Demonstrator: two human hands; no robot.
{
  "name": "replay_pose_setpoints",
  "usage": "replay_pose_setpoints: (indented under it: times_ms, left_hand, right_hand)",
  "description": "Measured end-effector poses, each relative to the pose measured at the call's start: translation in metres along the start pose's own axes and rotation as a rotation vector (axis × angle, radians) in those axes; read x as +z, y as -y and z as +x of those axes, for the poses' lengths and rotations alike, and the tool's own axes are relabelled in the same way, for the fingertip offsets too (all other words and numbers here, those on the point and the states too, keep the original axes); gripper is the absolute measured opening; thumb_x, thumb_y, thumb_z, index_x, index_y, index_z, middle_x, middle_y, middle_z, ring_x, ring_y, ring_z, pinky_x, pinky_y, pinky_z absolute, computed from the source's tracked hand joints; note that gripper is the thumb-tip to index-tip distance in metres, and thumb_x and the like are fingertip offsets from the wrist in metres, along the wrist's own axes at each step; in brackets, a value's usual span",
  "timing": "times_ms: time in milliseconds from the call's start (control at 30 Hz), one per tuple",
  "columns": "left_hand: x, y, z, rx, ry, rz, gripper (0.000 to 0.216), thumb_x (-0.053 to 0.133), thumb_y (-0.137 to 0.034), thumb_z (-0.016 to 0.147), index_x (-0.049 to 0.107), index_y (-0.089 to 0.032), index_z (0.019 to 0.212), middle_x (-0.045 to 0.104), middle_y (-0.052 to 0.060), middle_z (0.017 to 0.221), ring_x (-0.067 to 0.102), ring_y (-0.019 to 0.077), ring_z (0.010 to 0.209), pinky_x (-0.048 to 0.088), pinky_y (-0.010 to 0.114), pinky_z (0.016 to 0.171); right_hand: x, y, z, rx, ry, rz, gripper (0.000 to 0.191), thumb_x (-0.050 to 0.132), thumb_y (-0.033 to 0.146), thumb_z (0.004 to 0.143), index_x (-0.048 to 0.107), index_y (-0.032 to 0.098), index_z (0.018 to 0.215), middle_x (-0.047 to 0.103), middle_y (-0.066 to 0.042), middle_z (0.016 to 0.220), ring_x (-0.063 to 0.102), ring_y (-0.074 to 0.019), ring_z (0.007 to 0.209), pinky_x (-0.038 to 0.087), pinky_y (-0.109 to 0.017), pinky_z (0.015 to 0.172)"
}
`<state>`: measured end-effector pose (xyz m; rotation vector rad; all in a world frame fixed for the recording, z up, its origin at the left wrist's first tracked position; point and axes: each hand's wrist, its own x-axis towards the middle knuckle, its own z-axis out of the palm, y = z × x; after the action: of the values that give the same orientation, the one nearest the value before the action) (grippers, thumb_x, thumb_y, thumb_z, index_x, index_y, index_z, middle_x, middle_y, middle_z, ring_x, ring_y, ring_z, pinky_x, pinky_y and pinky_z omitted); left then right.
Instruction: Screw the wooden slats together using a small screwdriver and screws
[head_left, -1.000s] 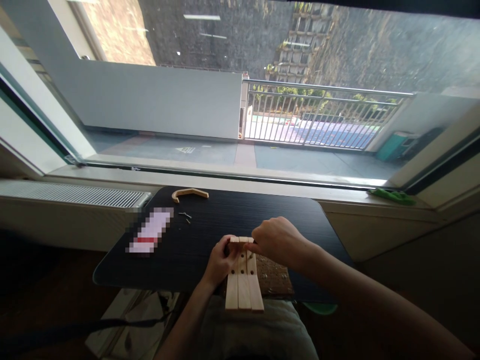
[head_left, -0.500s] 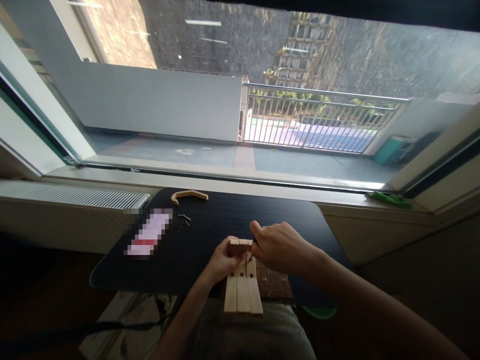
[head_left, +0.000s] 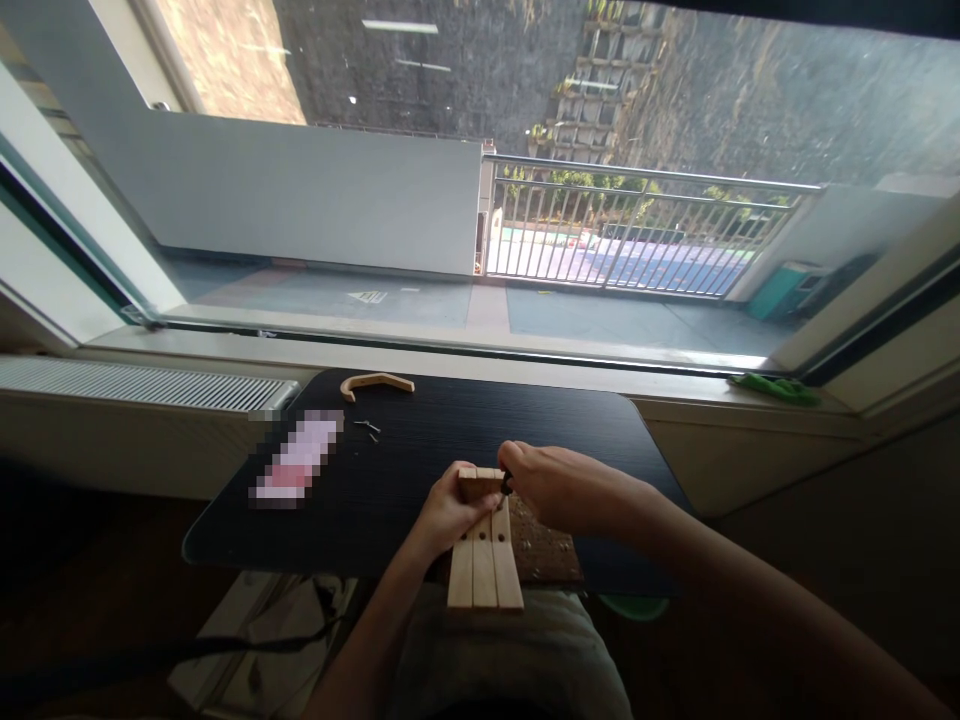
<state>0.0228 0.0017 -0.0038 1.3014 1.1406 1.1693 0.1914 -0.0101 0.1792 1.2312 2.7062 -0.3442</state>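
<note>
1. Head view: three slats [head_left: 484,578] line up side by side at the near edge of the table [head_left: 600,430], in front of a brown board [head_left: 546,555]; contact with the board cannot be told.
2. Left hand [head_left: 444,515]: thumb and fingers clamped on the slats' upper part.
3. Right hand [head_left: 551,485]: fingers closed round a dark tool [head_left: 506,484], its tip at the right slat, above the lower holes [head_left: 482,537].
4. Done, as judged: slats aligned, holes made. How firmly they are joined cannot be told.
5. Left, as judged: the work at the tool's tip seems unfinished; the thumb hides nearby holes. Loose screws [head_left: 367,428] and a bent piece [head_left: 377,381] lie well apart, apparently unused.
</note>
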Motion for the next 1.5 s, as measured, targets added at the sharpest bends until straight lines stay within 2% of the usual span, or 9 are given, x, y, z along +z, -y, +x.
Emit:
replay_pose_setpoints:
  times_ms: [167,300,400,600,800,1000,1200,1500]
  left_hand:
    - [-0.006,-0.003,-0.003,0.042,0.023,0.089,0.037,0.078,-0.027,0.066,0.061,-0.018,0.097,0.067,0.001,0.087,0.063,0.017,0.082,0.052,0.028,0.073]
    - [-0.012,-0.003,-0.005,0.015,0.093,0.06,0.062,0.079,-0.025,0.064,0.055,-0.02,0.121,0.068,0.004,0.1,0.065,0.0198,0.09,0.054,0.032,0.079]
    - [-0.012,-0.001,-0.006,-0.015,0.133,0.031,0.076,0.083,-0.025,0.061,0.05,-0.021,0.129,0.067,0.005,0.107,0.065,0.0212,0.095,0.054,0.035,0.085]
    - [-0.011,-0.003,-0.005,-0.021,0.162,0.059,0.069,0.081,-0.026,0.064,0.051,-0.02,0.126,0.066,0.006,0.111,0.063,0.0224,0.101,0.053,0.036,0.089]
    - [-0.012,-0.01,-0.011,0.078,0.072,0.201,0.052,0.073,-0.025,0.071,0.055,-0.019,0.12,0.065,0.007,0.114,0.062,0.0235,0.105,0.05,0.038,0.094]
    - [-0.013,-0.005,-0.014,0.12,0.028,0.248,0.04,0.063,-0.02,0.076,0.057,-0.018,0.115,0.065,0.008,0.115,0.061,0.0239,0.107,0.048,0.039,0.097]
    - [-0.016,-0.004,-0.012,0.086,0.082,0.148,0.043,0.066,-0.023,0.075,0.056,-0.017,0.116,0.065,0.009,0.114,0.06,0.0253,0.109,0.049,0.038,0.095]
    - [-0.019,-0.009,-0.012,0.055,0.136,0.052,0.047,0.07,-0.028,0.075,0.055,-0.017,0.118,0.064,0.008,0.114,0.06,0.0246,0.107,0.048,0.036,0.094]
  right_hand:
    - [0.003,0.001,0.0,-0.025,-0.006,-0.007,0.015,0.043,0.007,0.083,0.047,0.017,0.093,0.065,-0.007,0.084,0.058,-0.0151,0.064,0.026,-0.027,0.049]
    - [0.006,-0.001,0.001,-0.02,-0.005,0.007,0.016,0.043,0.008,0.083,0.047,0.016,0.096,0.066,-0.007,0.085,0.059,-0.016,0.065,0.026,-0.027,0.05]
    - [0.008,-0.002,0.002,-0.017,0.003,0.013,0.017,0.043,0.009,0.083,0.047,0.016,0.098,0.067,-0.007,0.085,0.06,-0.0163,0.065,0.025,-0.027,0.05]
    - [0.008,-0.002,0.003,-0.016,0.011,0.033,0.016,0.044,0.01,0.084,0.048,0.016,0.099,0.067,-0.007,0.082,0.059,-0.0158,0.063,0.025,-0.026,0.049]
    - [0.007,0.0,0.004,-0.021,0.016,-0.012,0.018,0.044,0.008,0.083,0.049,0.015,0.099,0.067,-0.007,0.079,0.061,-0.0168,0.063,0.025,-0.027,0.049]
    - [0.003,0.005,0.004,0.043,0.02,-0.111,0.017,0.045,0.009,0.083,0.05,0.015,0.098,0.067,-0.006,0.07,0.065,-0.02,0.061,0.025,-0.027,0.046]
    - [0.003,0.011,0.008,0.104,-0.014,-0.183,0.013,0.046,0.018,0.088,0.053,0.016,0.098,0.068,-0.008,0.071,0.069,-0.025,0.065,0.033,-0.026,0.046]
    - [0.006,0.014,0.014,0.125,-0.023,-0.183,0.02,0.052,0.015,0.083,0.056,0.017,0.102,0.068,-0.008,0.075,0.071,-0.0269,0.071,0.044,-0.028,0.054]
